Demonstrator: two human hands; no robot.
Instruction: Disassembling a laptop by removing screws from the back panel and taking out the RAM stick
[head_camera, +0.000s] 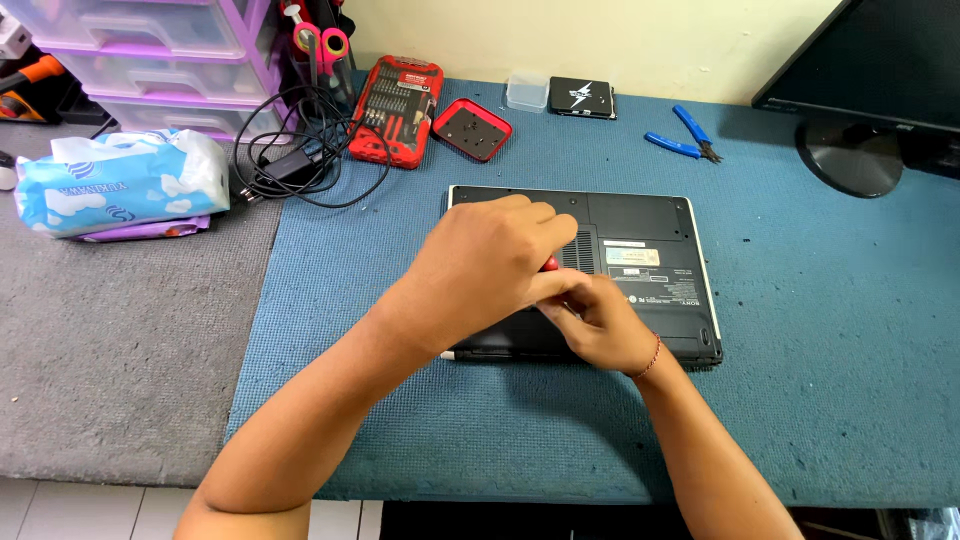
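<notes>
A black laptop (640, 225) lies upside down on the blue mat (800, 330), bottom panel facing up. My left hand (485, 265) is closed over a red-handled screwdriver (549, 264); only a bit of red shows between my fingers. My right hand (600, 320) rests on the laptop's underside just below it, fingers pinched at the tool's lower end. The tip and the spot it touches are hidden by my hands.
A red screwdriver bit case (396, 110) and its red lid (472, 129) lie behind the laptop. Black cables (300, 160), a tissue pack (120, 182), purple drawers (150, 50), a clear small box (527, 91), a black drive (582, 97), blue pliers (685, 135) and a monitor stand (850, 155) ring the mat.
</notes>
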